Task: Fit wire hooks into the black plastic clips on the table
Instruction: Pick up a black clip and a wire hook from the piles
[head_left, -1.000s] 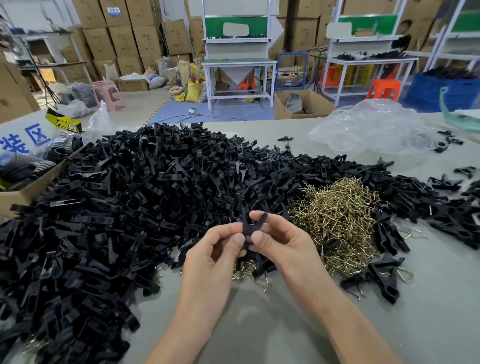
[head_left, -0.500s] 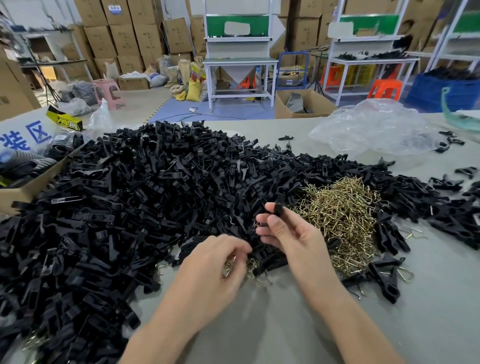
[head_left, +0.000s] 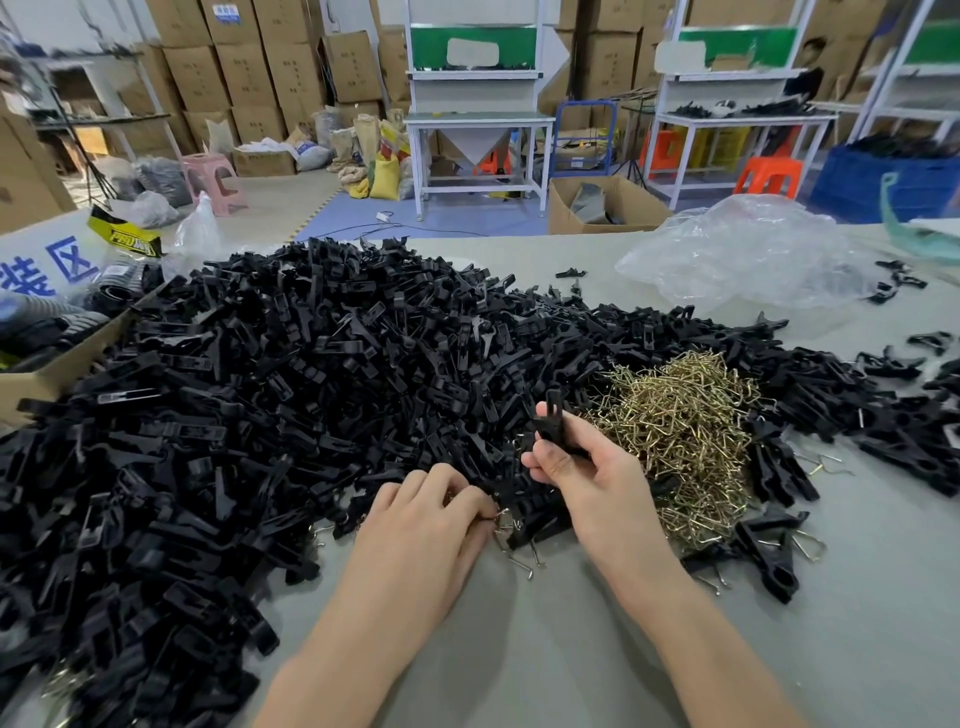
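A large heap of black plastic clips (head_left: 291, 395) covers the left and middle of the grey table (head_left: 571, 649). A tangle of brass wire hooks (head_left: 680, 415) lies to its right. My right hand (head_left: 587, 473) holds one black clip (head_left: 549, 422) upright in front of the heap, thumb and fingers curled round it. My left hand (head_left: 426, 525) lies lower, knuckles up, its fingertips pinching a wire hook (head_left: 501, 515) among loose hooks at the heap's near edge. Several clips with hooks fitted (head_left: 769, 551) lie near my right forearm.
A crumpled clear plastic bag (head_left: 753, 254) lies at the table's back right. Stray clips (head_left: 893, 364) spread along the right side. A cardboard box (head_left: 47, 374) with dark parts stands at the left edge. Shelving, stools and stacked cartons fill the room behind.
My hands parted: the left one dropped from the held clip to the loose hooks on the table. The right one kept the clip and turned it upright.
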